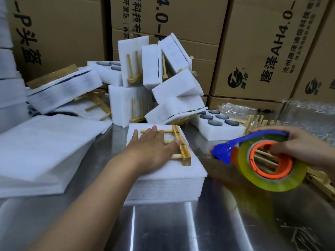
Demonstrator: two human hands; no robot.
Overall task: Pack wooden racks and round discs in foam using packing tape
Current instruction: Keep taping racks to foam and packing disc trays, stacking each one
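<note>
left hand (152,151) presses wooden rack (179,145) onto foam (172,171); right hand (297,144) grips tape dispenser (253,160).

I see bare worktop (163,223) nearer than both hands, open to pass. Beyond the left hand (154,149), heaped foam bundles (168,87) and cardboard boxes (253,51) block. Foam sheets (45,151) crowd its left; the right hand (299,144) holds a tape dispenser (282,182) over loose wooden racks (259,122).

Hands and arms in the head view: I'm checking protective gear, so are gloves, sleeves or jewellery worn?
No. The left hand and right hand are bare: no gloves, rings or watch visible. The left forearm and right forearm are uncovered, with no sleeve in frame.
</note>
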